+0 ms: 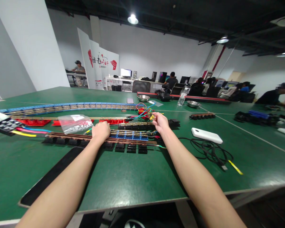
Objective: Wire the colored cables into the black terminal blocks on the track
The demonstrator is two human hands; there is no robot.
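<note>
Right hand has fingers narrow at tangled multicoloured thin wires; firm hold, cannot tell. Wires lie near right end of long blue curved track on green flat counter. Left hand, curled, is beside clear plastic bag; what it holds, cannot tell.

Bare forearms (bare hands, too)

Wht panel w/ red/blk Chinese chars, too blurry to read.
</note>
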